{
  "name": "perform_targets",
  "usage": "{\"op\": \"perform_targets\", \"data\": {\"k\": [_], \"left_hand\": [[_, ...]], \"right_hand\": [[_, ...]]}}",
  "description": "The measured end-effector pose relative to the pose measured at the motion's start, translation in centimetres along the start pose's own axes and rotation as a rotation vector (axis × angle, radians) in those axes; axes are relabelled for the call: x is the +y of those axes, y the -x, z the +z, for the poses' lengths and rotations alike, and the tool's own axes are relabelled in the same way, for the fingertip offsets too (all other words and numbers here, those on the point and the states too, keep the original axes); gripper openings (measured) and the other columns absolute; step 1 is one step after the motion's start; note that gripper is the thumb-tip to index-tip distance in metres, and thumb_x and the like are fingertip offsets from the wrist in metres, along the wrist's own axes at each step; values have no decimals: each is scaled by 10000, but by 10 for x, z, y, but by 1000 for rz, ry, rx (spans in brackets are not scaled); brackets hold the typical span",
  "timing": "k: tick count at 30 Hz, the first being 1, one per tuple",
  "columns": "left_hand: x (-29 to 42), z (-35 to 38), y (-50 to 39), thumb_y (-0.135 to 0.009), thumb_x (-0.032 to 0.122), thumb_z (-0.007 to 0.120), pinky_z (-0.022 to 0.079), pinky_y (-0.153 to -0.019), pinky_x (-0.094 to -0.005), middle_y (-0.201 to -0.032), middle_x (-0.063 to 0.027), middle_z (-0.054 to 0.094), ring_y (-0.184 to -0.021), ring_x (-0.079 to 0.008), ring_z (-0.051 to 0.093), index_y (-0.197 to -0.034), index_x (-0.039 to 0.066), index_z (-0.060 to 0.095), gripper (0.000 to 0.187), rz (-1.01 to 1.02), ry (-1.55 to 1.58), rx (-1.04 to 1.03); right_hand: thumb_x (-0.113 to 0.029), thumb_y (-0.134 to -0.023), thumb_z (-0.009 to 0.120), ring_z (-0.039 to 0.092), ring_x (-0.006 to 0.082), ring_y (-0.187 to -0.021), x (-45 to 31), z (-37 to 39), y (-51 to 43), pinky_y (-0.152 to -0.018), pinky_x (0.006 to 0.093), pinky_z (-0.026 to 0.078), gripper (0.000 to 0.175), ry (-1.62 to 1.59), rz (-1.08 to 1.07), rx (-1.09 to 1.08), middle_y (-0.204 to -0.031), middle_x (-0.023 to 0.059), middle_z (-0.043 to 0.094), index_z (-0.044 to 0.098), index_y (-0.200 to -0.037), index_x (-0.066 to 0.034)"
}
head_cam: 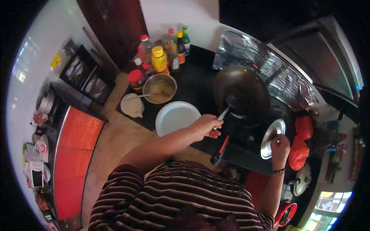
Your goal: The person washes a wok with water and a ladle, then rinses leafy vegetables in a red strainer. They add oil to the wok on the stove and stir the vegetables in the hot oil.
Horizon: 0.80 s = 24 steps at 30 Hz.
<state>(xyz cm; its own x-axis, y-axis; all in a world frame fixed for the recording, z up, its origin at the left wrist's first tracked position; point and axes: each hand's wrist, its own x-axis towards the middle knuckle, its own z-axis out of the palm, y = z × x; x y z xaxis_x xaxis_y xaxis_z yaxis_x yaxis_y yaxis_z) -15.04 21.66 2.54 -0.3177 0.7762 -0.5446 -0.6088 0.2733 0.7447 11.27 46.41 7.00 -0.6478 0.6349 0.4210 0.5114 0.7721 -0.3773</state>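
Observation:
My left hand grips the handle of a metal ladle, whose head reaches into the dark wok on the stove. The wok's long black handle with a red strip points toward me. My right hand, with a beaded bracelet at the wrist, holds a shiny round metal dish, tilted, to the right of the wok. The fingers partly cover the dish. Beyond my left forearm stands a wide white bowl; the forearm hides its near edge. What lies in the dark wok is hard to make out.
A metal bowl with yellowish contents and a white jug with a spoon across it stand left. Several bottles line the wall. Foil shields the back of the stove. Red plastic bags lie right of the dish.

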Motion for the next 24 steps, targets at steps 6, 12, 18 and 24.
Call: {"op": "perform_targets", "data": {"k": [6, 12, 18, 24], "left_hand": [[-10, -80, 96, -941, 258, 667, 567, -656, -323, -965, -97, 653, -770, -187, 674, -1233, 16, 582, 388, 43, -40, -66], [-34, -185, 200, -906, 245, 714, 556, -687, -302, -989, -111, 685, -809, -186, 670, -1244, 26, 593, 420, 43, 49, 345], [-43, -239, 275, -906, 155, 666, 552, -673, -304, -1007, -120, 683, -796, -192, 663, -1204, -8, 586, 349, 144, 181, 669], [-45, -255, 300, -913, 122, 632, 551, -679, -305, -981, -132, 688, -787, -191, 664, -1202, -15, 579, 324, 165, 219, 718]], "right_hand": [[-90, -764, 711, 646, 322, -841, -176, 42, -73, -735, 420, 555, 308, -169, -394, -113, -953, 150, 630, 650, -1064, -55], [-207, -772, 697, 644, 390, -953, -307, 186, -105, -826, 483, 548, 287, -168, -549, -434, -1019, 200, 646, 650, -1018, -65], [-206, -737, 689, 625, 381, -987, -397, 303, -108, -859, 481, 524, 246, -36, -567, -686, -967, 199, 652, 686, -926, -49], [-214, -715, 727, 655, 378, -986, -418, 351, -104, -861, 464, 537, 309, 44, -564, -717, -1037, 225, 680, 699, -974, -48]]}}
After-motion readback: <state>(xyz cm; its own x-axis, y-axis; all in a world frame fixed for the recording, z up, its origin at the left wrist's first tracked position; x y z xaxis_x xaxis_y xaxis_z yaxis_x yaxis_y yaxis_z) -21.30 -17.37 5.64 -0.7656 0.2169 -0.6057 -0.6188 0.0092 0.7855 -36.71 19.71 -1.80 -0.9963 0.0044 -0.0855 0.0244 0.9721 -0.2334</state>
